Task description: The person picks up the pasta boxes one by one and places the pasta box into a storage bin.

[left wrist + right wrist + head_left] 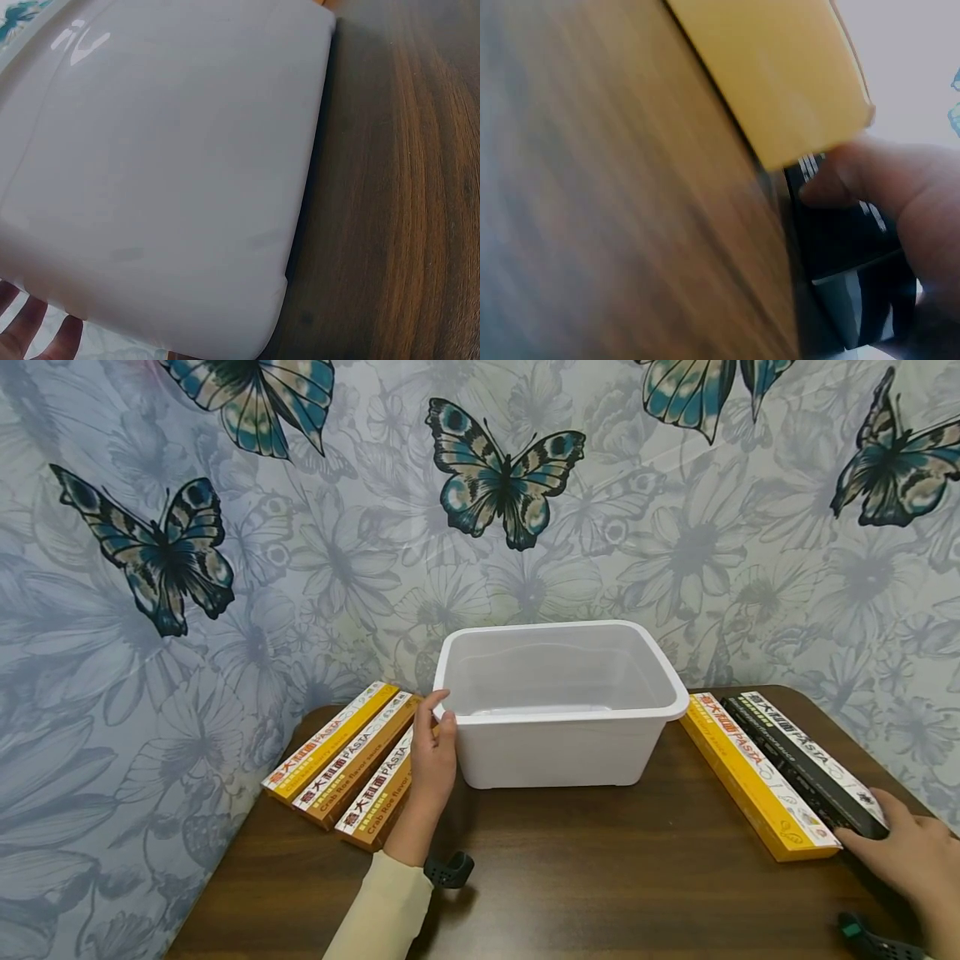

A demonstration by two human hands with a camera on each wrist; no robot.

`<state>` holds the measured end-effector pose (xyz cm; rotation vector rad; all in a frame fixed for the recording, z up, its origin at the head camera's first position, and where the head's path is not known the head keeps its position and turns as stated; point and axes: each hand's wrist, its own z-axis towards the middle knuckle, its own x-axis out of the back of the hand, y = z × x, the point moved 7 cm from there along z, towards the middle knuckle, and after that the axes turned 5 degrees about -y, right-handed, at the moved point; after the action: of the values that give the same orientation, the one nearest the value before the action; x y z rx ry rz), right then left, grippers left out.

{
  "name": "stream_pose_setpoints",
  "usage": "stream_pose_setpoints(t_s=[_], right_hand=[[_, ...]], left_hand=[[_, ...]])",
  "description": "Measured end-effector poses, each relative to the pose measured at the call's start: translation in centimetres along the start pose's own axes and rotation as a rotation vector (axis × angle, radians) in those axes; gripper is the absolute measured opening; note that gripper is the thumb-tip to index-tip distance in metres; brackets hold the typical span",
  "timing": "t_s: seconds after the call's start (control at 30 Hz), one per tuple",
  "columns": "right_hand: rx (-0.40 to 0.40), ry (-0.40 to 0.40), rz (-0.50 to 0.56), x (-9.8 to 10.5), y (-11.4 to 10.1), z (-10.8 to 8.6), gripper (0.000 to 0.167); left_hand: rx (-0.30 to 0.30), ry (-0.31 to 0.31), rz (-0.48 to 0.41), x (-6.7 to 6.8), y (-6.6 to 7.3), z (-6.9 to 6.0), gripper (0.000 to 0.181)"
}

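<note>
A white plastic bin (551,752) stands on the table, open side up. My left hand (433,760) holds its left front corner at the rim; in the left wrist view, fingertips (66,341) show along the bin's side. At the right, my right hand (911,843) grips the near end of a black pasta box (802,760), the thumb on its left side. Close beside that box, on its left, lies a yellow pasta box (750,777). In the right wrist view, the thumb (832,184) lies against the black box (847,240), just under the yellow box's end.
Left of the bin lie a yellow pasta box (330,739) and two brown pasta boxes, one in the middle (356,760) and one partly behind my left hand (386,793). The brown wooden table (585,877) meets a butterfly-patterned wall covering (337,568) at the back.
</note>
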<state>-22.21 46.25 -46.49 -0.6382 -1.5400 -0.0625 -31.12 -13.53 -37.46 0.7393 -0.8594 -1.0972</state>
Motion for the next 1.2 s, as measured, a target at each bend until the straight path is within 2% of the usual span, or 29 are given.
stream_pose_setpoints(t_s=[0.13, 0.27, 0.5, 0.7, 0.8, 0.87, 1.07, 1.13, 1.2], right_hand=[[0.007, -0.001, -0.019, 0.0, 0.3, 0.0, 0.094], [0.019, 0.048, 0.016, 0.1, 0.5, 0.1, 0.093], [0.072, 0.163, 0.204, 0.5, 0.6, 0.4, 0.090], [-0.059, 0.195, 0.449, 0.4, 0.7, -0.1, 0.087], [-0.126, 0.239, 0.584, 0.6, 0.8, -0.6, 0.085], [-0.162, 0.276, 0.656, 0.8, 0.8, -0.9, 0.083], [-0.204, 0.404, 0.804, 1.4, 0.8, -1.6, 0.076], [-0.214, 0.427, 0.830, 1.6, 0.8, -1.7, 0.071], [-0.220, 0.443, 0.926, 1.7, 1.0, -1.8, 0.064]], left_hand=[[0.001, -0.002, 0.001, 0.0, 0.0, 0.0, 0.038], [0.008, -0.007, -0.003, 0.0, -0.1, 0.0, 0.038], [0.006, -0.007, -0.005, -0.1, -0.1, 0.0, 0.037], [0.018, -0.013, -0.026, -0.2, -0.1, 0.0, 0.039], [0.033, -0.018, -0.026, -0.3, 0.0, -0.1, 0.041], [0.044, -0.023, -0.023, -0.3, 0.5, -0.1, 0.041], [0.045, -0.028, -0.015, 0.0, 4.1, -0.9, 0.041], [0.048, -0.026, -0.017, 0.0, 4.3, -1.0, 0.041], [0.048, -0.022, -0.017, 0.0, 4.3, -1.1, 0.041]])
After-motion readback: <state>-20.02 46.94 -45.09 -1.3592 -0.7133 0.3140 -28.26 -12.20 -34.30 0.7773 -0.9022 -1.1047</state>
